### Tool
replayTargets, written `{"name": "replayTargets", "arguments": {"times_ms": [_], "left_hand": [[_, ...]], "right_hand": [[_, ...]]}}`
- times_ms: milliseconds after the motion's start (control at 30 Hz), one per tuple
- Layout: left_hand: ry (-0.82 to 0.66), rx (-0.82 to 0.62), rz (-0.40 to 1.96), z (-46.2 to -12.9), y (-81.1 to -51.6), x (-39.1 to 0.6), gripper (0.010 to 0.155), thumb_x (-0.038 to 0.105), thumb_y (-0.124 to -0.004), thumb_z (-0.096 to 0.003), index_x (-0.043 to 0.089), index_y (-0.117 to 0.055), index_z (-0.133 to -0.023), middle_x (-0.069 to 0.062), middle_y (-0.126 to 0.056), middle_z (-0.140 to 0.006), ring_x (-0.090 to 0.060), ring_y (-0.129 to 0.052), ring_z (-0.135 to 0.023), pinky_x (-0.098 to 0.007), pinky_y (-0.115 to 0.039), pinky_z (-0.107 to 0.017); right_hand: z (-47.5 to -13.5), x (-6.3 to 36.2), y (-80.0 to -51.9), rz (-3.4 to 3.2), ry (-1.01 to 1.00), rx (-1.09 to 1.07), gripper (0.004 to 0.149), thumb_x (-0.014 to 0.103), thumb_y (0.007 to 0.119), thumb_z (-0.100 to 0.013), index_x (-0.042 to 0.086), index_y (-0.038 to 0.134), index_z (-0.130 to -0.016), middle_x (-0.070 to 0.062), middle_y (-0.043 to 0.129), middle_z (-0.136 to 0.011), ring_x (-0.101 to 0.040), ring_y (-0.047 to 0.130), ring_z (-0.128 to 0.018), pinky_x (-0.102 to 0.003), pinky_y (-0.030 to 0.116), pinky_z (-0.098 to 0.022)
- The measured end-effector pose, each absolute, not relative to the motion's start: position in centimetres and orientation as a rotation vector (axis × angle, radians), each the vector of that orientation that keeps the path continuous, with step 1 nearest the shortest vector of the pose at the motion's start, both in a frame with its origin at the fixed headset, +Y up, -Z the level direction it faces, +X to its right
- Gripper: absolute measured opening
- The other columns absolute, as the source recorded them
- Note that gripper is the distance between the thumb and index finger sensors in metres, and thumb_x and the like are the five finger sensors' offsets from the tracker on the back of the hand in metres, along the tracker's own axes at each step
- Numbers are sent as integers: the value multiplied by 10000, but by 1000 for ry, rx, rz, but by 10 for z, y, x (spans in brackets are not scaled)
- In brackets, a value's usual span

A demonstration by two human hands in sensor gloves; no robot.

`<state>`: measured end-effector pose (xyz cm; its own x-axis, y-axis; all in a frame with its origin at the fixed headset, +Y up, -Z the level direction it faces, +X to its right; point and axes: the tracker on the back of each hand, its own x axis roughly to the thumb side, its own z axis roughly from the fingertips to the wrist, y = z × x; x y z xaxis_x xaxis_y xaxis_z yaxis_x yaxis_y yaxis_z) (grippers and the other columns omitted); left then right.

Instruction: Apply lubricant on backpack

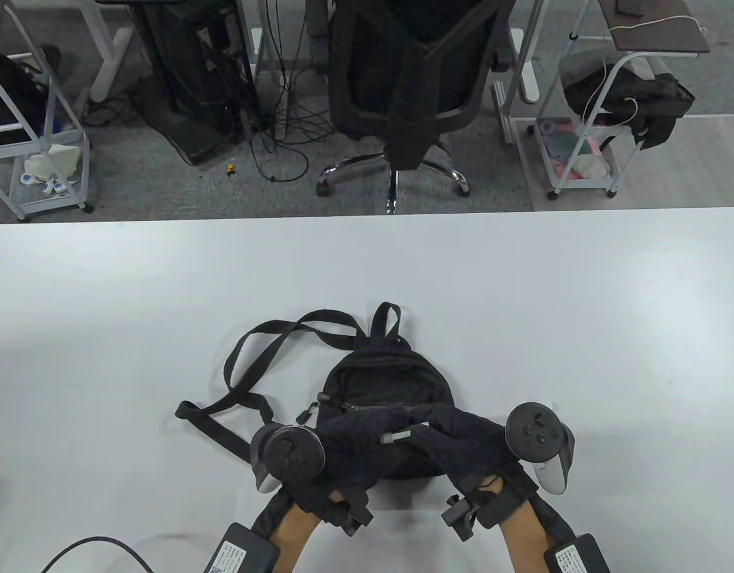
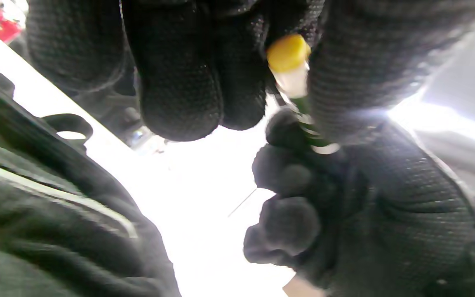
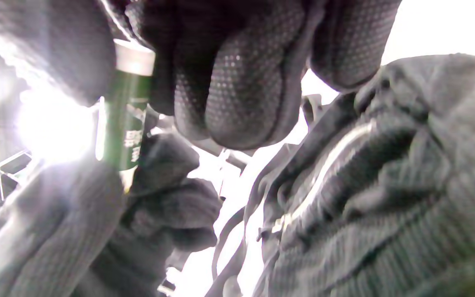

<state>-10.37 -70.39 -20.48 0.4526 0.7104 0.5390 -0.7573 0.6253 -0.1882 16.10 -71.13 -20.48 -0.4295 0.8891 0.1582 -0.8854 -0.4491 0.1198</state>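
Note:
A small black backpack (image 1: 379,376) lies on the white table (image 1: 522,310), its straps (image 1: 247,364) spread to the left. Both hands hover over its near end and hold a small green lubricant tube (image 1: 403,434) between them. In the left wrist view my left hand (image 2: 237,82) pinches the tube's yellow cap (image 2: 288,53), while my right hand (image 2: 344,206) grips the green body below it. In the right wrist view my right hand (image 3: 204,95) holds the tube (image 3: 126,123) near its silver end. The backpack's zipper (image 3: 324,181) lies beside the hands.
An office chair (image 1: 415,83) and wire carts (image 1: 588,125) stand beyond the table's far edge. A black cable (image 1: 98,546) lies at the near left edge. Zipper pulls (image 1: 310,409) hang at the backpack's left side.

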Motion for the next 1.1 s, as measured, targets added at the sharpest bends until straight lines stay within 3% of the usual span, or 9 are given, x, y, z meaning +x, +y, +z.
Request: {"name": "replayTargets", "arguments": {"times_ms": [100,267,400,667,1100], "left_hand": [[-565,21,810,-209,-700,-112,870,537,-979,-387,115,-642,-1069,-194,-725,-1030,-477,-911,-801,-671,-771,-562],[-607,-41,564,-202,-707,-127,702,537,-868,-453,140,-746,-1019,-187,-711,-1058,-512,-845,-884,-702,-719,-609],[-751,-242,470,-188,-724,-130,653,525,-845,-473,169,-774,-1015,-139,-674,-1110,-527,-730,-986,-738,-628,-660],[-783,-244,415,-184,-747,-128,643,522,-839,-466,174,-793,-1005,-142,-667,-1115,-504,-703,-1003,-729,-625,-664],[-760,-258,474,-183,-761,-127,654,522,-833,-467,155,-776,-1006,-156,-636,-1111,-478,-618,-999,-668,-584,-702]], "right_hand": [[-205,170,-705,2052,-40,217,523,571,885,-462,272,830,-889,-4,989,-724,-160,1110,-486,-482,818,-556],[-207,177,-698,2208,-117,191,520,519,910,-467,269,806,-911,-2,982,-737,-158,1109,-502,-477,820,-558],[-208,171,-694,2374,-132,193,476,477,907,-477,305,803,-907,2,961,-752,-164,1080,-507,-476,812,-554],[-223,128,-683,2828,-83,162,458,477,908,-478,319,820,-899,15,976,-739,-161,1085,-491,-460,825,-530],[-241,112,-706,2932,-63,57,456,478,905,-476,323,824,-897,16,981,-736,-161,1088,-488,-459,826,-531]]}}
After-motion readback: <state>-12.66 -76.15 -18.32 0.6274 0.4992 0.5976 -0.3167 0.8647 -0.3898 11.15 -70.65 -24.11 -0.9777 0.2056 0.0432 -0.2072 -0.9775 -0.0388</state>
